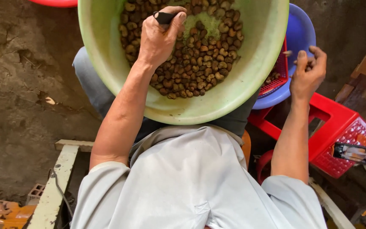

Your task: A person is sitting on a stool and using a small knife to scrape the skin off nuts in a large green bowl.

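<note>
**Left hand in the nut bowl, right hand over the blue basin**

Your left hand (159, 36) rests inside the pale green bowl (102, 51) on your lap, on top of the heap of brown nuts (200, 59) that fills its bottom. Its fingers are curled tight around a small dark tool (164, 17), pinched between thumb and forefinger; only the tool's black end shows.

Your right hand (308, 72) hangs outside the bowl's rim, above the edge of the blue basin (299, 34). Its fingers are bent and drawn close together around a small pale piece (287, 53) at the fingertips; what the piece is cannot be told.

A red mesh basket (278, 78) sits in the blue basin, with a few nuts showing in it. The green bowl's rim overlaps the basin and hides most of the basket from you.

Just beneath your right forearm stands a red plastic stool (339, 127). On its far corner lies a phone (359, 153) with a lit screen.

To your left the ground is bare packed earth (18, 85). A pale wooden plank (54, 191) runs beside your left elbow, with a thin wire lying across it.
</note>
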